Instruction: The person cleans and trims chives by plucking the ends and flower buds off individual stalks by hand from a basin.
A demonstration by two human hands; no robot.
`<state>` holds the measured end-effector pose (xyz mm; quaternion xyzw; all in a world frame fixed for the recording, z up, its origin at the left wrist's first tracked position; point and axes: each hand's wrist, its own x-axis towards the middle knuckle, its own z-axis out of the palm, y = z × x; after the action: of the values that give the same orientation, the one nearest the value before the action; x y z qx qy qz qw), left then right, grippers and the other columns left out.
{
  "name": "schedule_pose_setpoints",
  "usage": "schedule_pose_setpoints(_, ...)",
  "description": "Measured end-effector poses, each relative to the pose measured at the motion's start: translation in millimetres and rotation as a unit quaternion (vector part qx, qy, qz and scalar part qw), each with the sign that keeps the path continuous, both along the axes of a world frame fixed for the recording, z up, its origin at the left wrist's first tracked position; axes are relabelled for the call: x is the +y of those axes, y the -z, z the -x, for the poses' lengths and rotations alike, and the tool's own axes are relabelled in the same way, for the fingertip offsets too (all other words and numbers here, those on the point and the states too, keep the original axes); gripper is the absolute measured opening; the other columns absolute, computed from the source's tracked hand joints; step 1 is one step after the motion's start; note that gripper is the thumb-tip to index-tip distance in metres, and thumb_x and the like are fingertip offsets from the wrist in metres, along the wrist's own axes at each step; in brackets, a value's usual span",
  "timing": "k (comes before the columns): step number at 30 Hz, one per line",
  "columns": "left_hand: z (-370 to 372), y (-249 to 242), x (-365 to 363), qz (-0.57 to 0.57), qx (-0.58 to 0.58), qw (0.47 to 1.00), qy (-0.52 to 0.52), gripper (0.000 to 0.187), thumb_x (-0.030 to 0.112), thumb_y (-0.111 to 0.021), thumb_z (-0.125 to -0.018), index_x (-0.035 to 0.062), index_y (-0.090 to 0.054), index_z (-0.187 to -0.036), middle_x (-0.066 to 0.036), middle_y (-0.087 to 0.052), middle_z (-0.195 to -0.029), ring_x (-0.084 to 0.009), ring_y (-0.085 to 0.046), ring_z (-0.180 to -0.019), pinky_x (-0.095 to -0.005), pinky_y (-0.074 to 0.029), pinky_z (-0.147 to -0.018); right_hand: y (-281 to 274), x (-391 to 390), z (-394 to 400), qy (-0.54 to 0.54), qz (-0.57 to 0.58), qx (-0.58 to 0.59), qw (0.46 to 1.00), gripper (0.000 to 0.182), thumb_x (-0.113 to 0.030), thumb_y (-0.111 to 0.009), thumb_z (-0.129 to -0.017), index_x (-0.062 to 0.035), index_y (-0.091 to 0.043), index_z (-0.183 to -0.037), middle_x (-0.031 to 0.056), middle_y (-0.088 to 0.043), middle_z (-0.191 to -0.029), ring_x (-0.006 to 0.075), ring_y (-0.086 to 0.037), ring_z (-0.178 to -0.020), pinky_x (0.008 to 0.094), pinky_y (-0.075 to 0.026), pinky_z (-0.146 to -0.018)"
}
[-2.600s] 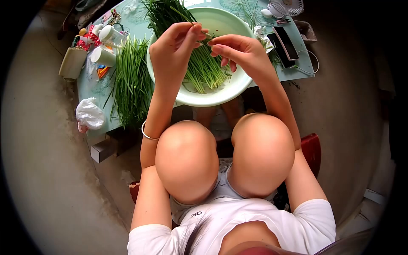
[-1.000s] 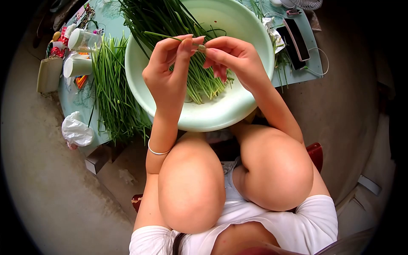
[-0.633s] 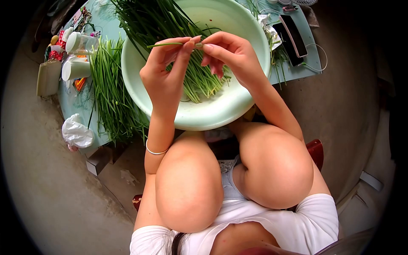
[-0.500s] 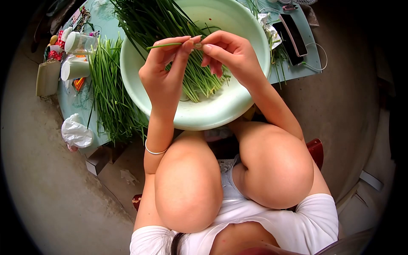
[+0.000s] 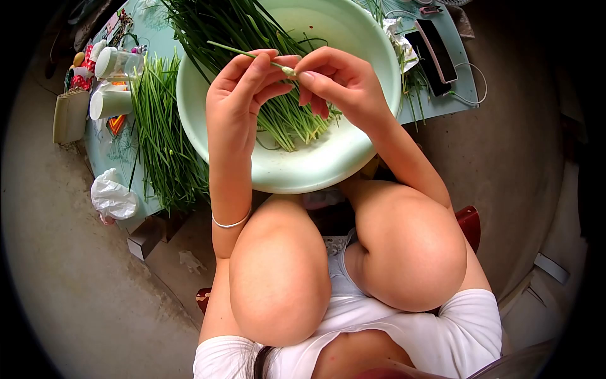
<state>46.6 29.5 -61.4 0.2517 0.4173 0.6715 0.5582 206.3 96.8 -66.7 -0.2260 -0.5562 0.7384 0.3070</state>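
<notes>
A pale green basin (image 5: 328, 161) stands at the front edge of a low table and holds a heap of green chives (image 5: 252, 31). Over the basin my left hand (image 5: 237, 98) pinches a single chive stalk (image 5: 243, 53), whose leafy end slants up to the left. My right hand (image 5: 338, 79) pinches the pale root end of the same stalk with thumb and forefinger. The two hands meet fingertip to fingertip. A thin bangle sits on my left forearm.
A second pile of chives (image 5: 161, 136) lies on the table left of the basin. White cups (image 5: 107, 104), small packets and a crumpled white bag (image 5: 113, 196) crowd the left edge. A phone (image 5: 435, 54) with a cable lies right. My bare knees are below the basin.
The view drew closer to the basin since the oldest frame. In the last half second my left hand shifted along the stalk, whose leafy end tilted from level to slanting up left.
</notes>
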Motion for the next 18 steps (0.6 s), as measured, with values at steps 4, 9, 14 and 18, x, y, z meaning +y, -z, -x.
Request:
schedule_pose_setpoints(4, 2, 4, 0, 0.013, -0.014, 1.000, 0.010, 0.023, 0.016, -0.060, -0.090, -0.0018, -0.062, -0.104, -0.011, -0.067, -0.092, -0.0135, -0.064, -0.082, -0.0257, -0.054, -0.070, -3, -2, -2, -0.026, -0.009, 0.001, 1.000, 0.012, -0.008, -0.056, -0.089, -0.0001, -0.061, -0.095, 0.0027, -0.062, -0.071, 0.0053, -0.056, -0.059, 0.0184, -0.044, -0.049)
schedule_pose_setpoints(9, 0, 4, 0, 0.035, 0.054, 0.997, 0.039, 0.024, 0.013, -0.060, -0.089, -0.0023, -0.062, -0.107, -0.005, -0.064, -0.084, -0.0089, -0.059, -0.076, -0.0214, -0.049, -0.066, -2, -5, 0, -0.033, -0.064, 0.007, 0.997, 0.011, -0.008, -0.056, -0.091, -0.0008, -0.060, -0.098, 0.0045, -0.061, -0.070, 0.0065, -0.055, -0.055, 0.0189, -0.042, -0.047)
schedule_pose_setpoints(14, -9, 0, 1, -0.001, 0.204, 0.977, -0.064, 0.022, 0.012, -0.058, -0.091, -0.0034, -0.062, -0.106, -0.005, -0.064, -0.086, -0.0094, -0.060, -0.077, -0.0225, -0.050, -0.067, -1, -3, 0, -0.030, -0.044, -0.002, 0.999, 0.012, -0.008, -0.055, -0.091, -0.0003, -0.060, -0.099, 0.0049, -0.061, -0.069, 0.0066, -0.054, -0.054, 0.0190, -0.042, -0.046)
schedule_pose_setpoints(18, -8, 0, -1, -0.042, 0.157, 0.986, -0.034, 0.021, 0.014, -0.057, -0.092, -0.0028, -0.064, -0.103, -0.007, -0.065, -0.091, -0.0118, -0.061, -0.082, -0.0232, -0.050, -0.072, -1, -1, 0, 0.001, -0.015, -0.003, 1.000, 0.013, -0.009, -0.055, -0.091, 0.0006, -0.059, -0.099, 0.0055, -0.061, -0.069, 0.0069, -0.054, -0.054, 0.0192, -0.042, -0.046)
